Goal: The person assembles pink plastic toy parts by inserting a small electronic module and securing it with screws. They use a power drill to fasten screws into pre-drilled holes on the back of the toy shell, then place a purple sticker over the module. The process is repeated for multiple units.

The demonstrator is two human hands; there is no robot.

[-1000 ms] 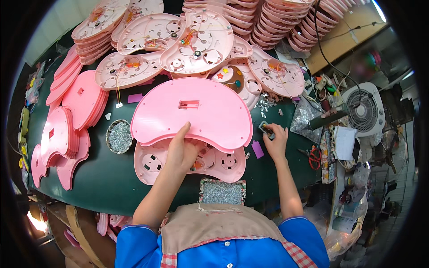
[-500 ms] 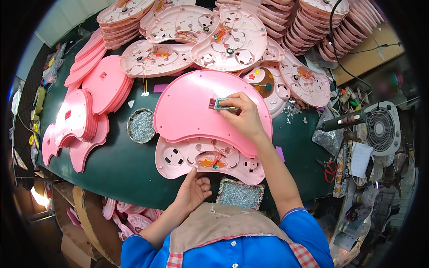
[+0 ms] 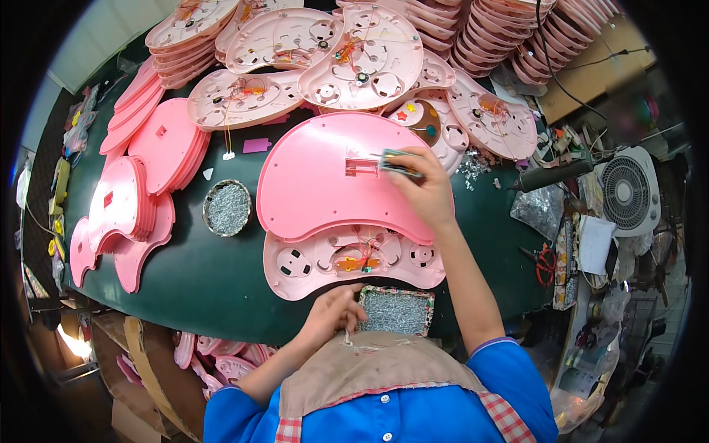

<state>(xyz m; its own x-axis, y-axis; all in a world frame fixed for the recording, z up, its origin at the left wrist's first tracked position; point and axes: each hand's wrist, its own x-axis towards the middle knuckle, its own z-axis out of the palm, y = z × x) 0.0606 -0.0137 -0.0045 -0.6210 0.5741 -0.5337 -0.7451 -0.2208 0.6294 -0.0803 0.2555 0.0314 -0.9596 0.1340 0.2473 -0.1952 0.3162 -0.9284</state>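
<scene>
A bright pink kidney-shaped cover [image 3: 310, 177] lies over a pale pink shell [image 3: 284, 284], whose lower part sticks out with red wires and an orange piece inside. My right hand [image 3: 427, 184] grips a small dark block with a teal edge [image 3: 399, 163] just above the cover. It is beside the rectangular battery slot [image 3: 361, 168], where metal-coloured strips show. My left hand [image 3: 334, 314] is curled, its fingertips at the left edge of a patterned tray of small screws [image 3: 360, 297]. Whatever those fingers hold, if anything, is hidden.
A round bowl of small metal parts [image 3: 207, 210] stands left. Stacked pink covers [image 3: 118, 196] lie beyond it. Wired pale shells [image 3: 369, 55] cover the back. To the right are red-handled pliers [image 3: 545, 267], a power screwdriver [image 3: 554, 175] and a fan [image 3: 628, 186].
My right hand has moved right with the block, uncovering the slot. My left hand has shifted from the shell's lower edge to the screw tray and curled. The cover has moved slightly upward over the shell.
</scene>
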